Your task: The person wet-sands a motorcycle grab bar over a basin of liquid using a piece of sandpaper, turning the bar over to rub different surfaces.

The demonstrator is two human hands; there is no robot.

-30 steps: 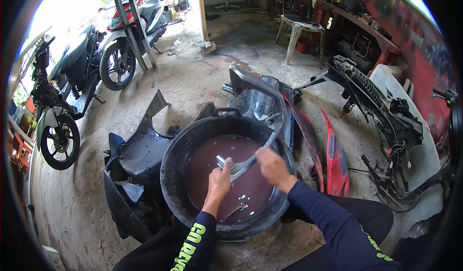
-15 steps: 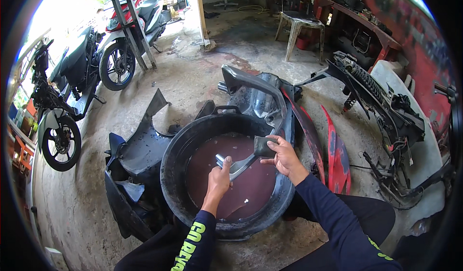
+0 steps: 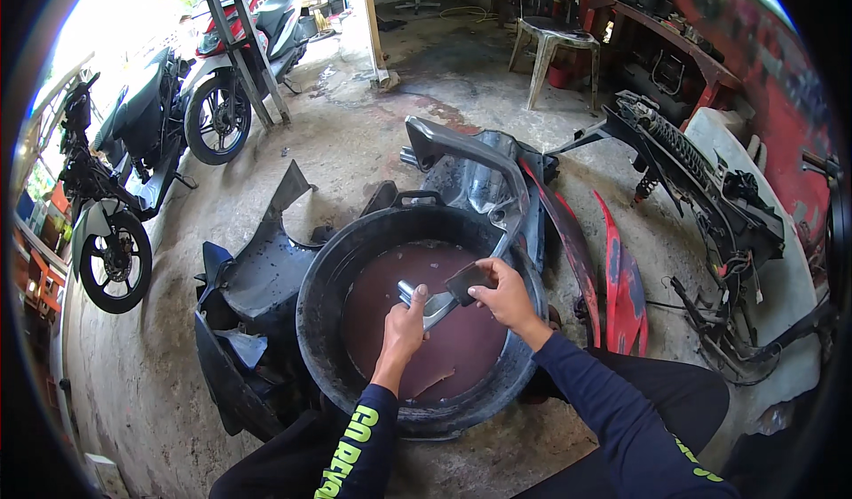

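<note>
In the head view, the left hand (image 3: 404, 326) is closed around the lower end of a grey metal bar (image 3: 516, 202), thumb pointing up along it. From that hand the bar runs up and to the right, passes behind the right hand (image 3: 504, 293) and curves back leftward beyond both. The right hand pinches a small dark pad (image 3: 463, 284) between thumb and fingers, on its left side, at the bar; whether the pad presses on the metal, I cannot tell. Below both hands sits a black tub (image 3: 312, 348) with murky reddish water (image 3: 382, 277) inside. Left of the left hand lies a black plastic panel (image 3: 262, 282); right of the right hand lies a scuffed red panel (image 3: 624, 277).
</note>
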